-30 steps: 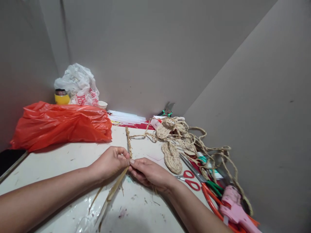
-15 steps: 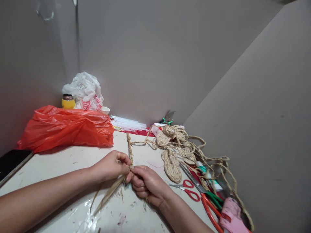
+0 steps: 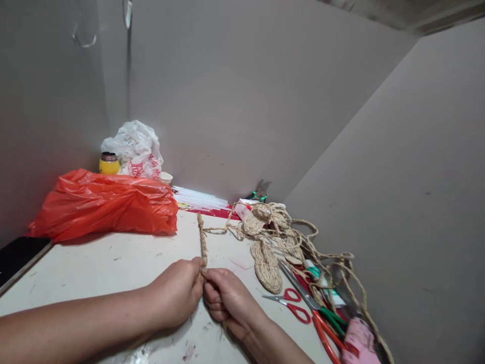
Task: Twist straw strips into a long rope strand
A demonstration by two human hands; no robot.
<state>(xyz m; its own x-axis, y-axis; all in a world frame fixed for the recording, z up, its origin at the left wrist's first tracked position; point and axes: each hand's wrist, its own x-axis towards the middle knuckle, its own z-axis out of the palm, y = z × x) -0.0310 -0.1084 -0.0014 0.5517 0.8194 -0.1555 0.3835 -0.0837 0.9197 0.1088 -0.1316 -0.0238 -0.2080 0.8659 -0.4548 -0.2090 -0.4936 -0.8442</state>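
Observation:
A braided straw cord (image 3: 202,240) lies upright in view on the white table, its lower end running into my two hands. My left hand (image 3: 180,290) is closed on the cord's lower end, thumb on top. Close against it, my right hand (image 3: 229,296) pinches the same end between thumb and curled fingers. Loose strands below the braid are mostly hidden by my hands. To the right lie woven straw soles (image 3: 266,268) with long twisted straw cords. Small red-handled scissors (image 3: 291,303) rest beside my right hand.
Large orange-handled shears (image 3: 322,328), a pink glue gun (image 3: 359,341) and pruners (image 3: 261,191) lie right and back. A red plastic bag (image 3: 109,205), a yellow jar (image 3: 109,164), white glue sticks (image 3: 199,198) and a phone (image 3: 22,258) are leftward. Grey walls enclose the table.
My left hand has turned over and closed at the cord's end; the loose strands at lower left are now hidden. My right hand keeps its pinch. The view has tilted slightly up.

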